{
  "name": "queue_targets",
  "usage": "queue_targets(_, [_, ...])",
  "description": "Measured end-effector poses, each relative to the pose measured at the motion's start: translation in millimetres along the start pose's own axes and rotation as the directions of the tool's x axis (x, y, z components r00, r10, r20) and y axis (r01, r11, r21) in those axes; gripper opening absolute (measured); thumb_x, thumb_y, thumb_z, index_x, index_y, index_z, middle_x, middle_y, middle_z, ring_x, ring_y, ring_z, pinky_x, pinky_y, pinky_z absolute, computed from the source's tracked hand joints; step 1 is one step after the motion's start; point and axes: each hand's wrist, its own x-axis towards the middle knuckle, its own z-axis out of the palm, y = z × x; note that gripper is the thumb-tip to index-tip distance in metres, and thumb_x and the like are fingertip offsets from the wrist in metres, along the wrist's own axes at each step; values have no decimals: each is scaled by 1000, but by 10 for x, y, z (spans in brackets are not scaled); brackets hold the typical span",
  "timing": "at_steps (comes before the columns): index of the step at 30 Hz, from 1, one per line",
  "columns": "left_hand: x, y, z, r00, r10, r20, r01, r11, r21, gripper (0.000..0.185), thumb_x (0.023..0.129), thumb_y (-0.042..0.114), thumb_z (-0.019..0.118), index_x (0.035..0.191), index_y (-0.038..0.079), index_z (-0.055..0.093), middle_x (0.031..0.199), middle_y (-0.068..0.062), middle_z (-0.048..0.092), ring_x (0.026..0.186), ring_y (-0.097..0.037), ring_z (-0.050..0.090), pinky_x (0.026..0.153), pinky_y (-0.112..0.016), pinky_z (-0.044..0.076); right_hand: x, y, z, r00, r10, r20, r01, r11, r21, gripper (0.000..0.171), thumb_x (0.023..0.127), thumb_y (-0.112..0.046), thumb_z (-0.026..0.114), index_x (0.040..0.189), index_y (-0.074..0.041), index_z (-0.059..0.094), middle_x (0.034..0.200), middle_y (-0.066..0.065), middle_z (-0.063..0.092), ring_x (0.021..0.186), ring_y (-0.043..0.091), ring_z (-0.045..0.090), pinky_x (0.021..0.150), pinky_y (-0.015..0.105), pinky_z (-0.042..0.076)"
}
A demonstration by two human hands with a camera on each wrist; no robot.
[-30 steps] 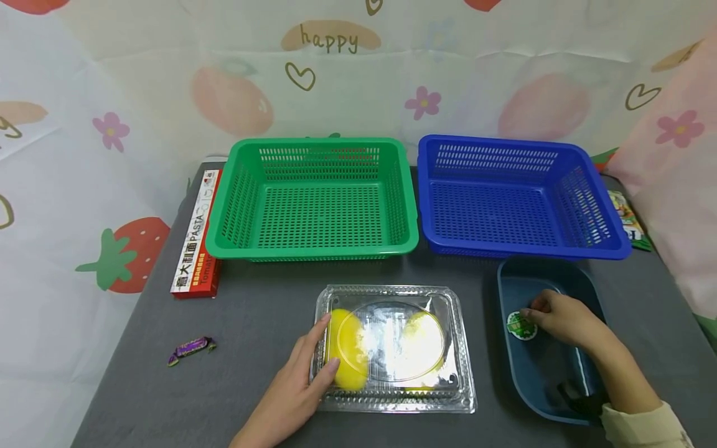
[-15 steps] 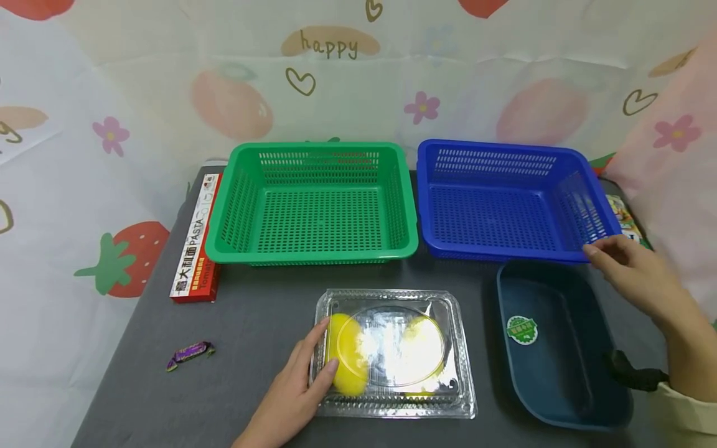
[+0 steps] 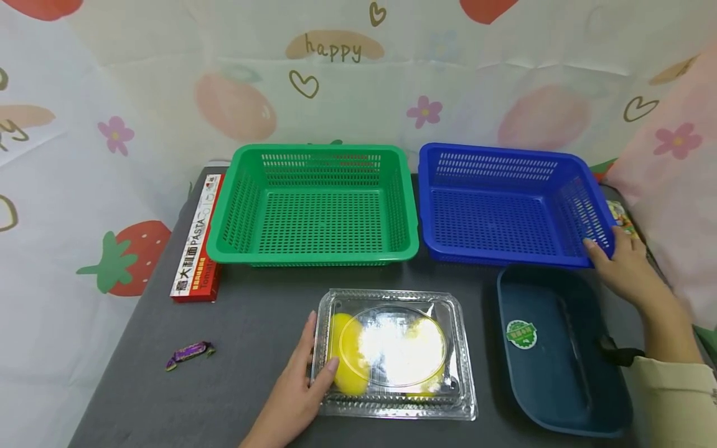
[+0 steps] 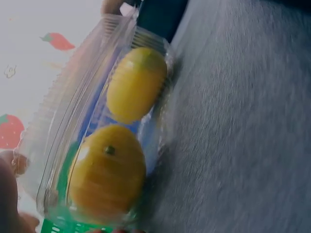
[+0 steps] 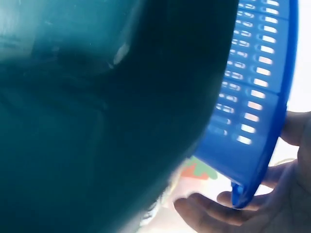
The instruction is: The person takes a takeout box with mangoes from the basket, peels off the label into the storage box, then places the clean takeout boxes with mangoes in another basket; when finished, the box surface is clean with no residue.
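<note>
My left hand [image 3: 298, 382] holds the left side of a clear plastic clamshell box [image 3: 462, 392], thumb on the lid and fingers along the edge. Two yellow fruits sit inside; in the left wrist view the nearer fruit [image 4: 108, 170] shows a dark stem spot, with a smaller fruit [image 4: 137, 85] beyond. At the front right corner of the blue basket [image 3: 487, 218], my right hand [image 3: 630, 267] grips the rim. The right wrist view has its fingers [image 5: 209, 213] below the basket rim [image 5: 279, 126] and its thumb on the other side. Just in front lies a dark teal basin [image 3: 551, 367].
A green basket [image 3: 322, 218] stands left of the blue one. Beside it lies a red and white pasta box [image 3: 197, 239]. A purple wrapped candy [image 3: 190, 353] is at the front left. Behind the blue basket's right side, a colourful packet [image 3: 622, 218] is partly hidden.
My right hand has left the inside of the teal basin, passed up and right, and taken hold of the blue basket's corner. My left hand has stayed at the clear box, its fingers shifting slightly.
</note>
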Motion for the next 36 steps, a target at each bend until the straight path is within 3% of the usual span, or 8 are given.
queue_targets(4, [38,17,16,998,-61,30,65,986,-156,79,96,54,47,154,28,1,153,-23,19,136,-48,28,91,-60,43,47,-19,4,999,17,29,-18,999,35,83,101,-51,21,146,9,-14,138,50,-4,110,68,24,89,76,26])
queue_targets(6, [54,26,12,995,-78,55,89,967,-238,78,96,53,46,154,24,4,150,-25,24,136,-47,29,96,-61,39,56,-35,4,999,27,27,-28,999,36,83,100,-52,20,146,8,-15,139,50,-5,110,68,24,89,76,26])
queue_targets(10, [76,36,-17,989,-109,101,138,922,-361,79,95,55,47,154,18,10,148,-19,33,134,-33,38,100,-51,40,57,-50,-4,999,29,25,-30,999,24,82,100,-51,20,146,7,-15,139,49,-5,111,68,24,89,76,26])
queue_targets(16, [91,33,-59,983,-115,146,172,864,-473,78,94,51,53,153,16,16,142,-19,41,120,-26,51,89,-39,51,62,-46,-13,1000,14,14,-14,1000,6,80,101,-51,19,148,4,-14,139,49,-3,110,69,25,88,76,27])
queue_targets(25, [54,53,-69,980,-126,156,192,820,-540,75,93,43,60,152,17,22,140,-19,43,113,-24,57,83,-40,54,102,15,-15,1000,0,11,-1,995,96,81,101,-49,24,148,6,-15,139,50,-4,119,67,17,91,77,22])
queue_targets(32, [0,125,-128,981,-144,128,191,825,-533,73,90,41,64,150,19,27,137,-18,46,108,-24,59,79,-40,55,95,43,49,1000,15,-19,-13,994,112,81,101,-48,26,148,5,-12,139,51,2,118,67,21,91,76,24])
queue_targets(36, [-2,188,-181,976,-161,144,213,830,-515,73,91,44,62,150,20,27,140,-19,43,110,-26,58,82,-41,53,95,46,54,1000,21,-17,-20,996,87,80,101,-48,25,148,4,-14,138,51,1,114,67,24,89,76,26])
